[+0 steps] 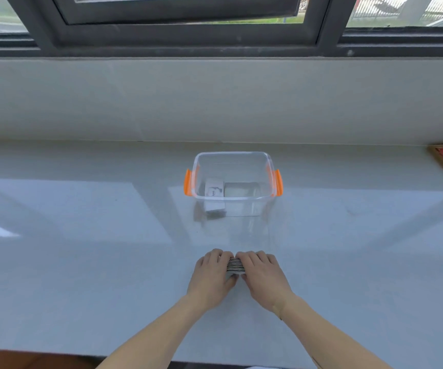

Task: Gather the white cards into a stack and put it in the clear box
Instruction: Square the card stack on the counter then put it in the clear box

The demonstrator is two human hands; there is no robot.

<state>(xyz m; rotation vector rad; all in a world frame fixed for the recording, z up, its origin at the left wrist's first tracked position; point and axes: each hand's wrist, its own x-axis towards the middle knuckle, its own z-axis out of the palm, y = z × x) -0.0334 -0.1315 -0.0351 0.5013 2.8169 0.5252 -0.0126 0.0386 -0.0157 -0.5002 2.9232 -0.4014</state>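
gathering done: stack [235, 264] squared on desk [82, 235], left hand [211, 275] and right hand [264, 275] each in closed grip around it; still to go into clear box [232, 199].

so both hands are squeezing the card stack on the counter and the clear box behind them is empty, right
Not empty: the head view shows the clear box already holding a white card. The rest holds: the left hand and right hand press the card stack together.

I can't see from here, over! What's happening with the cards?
Both hands squeezing card stack on counter. Clear box ahead, open. Path clear.
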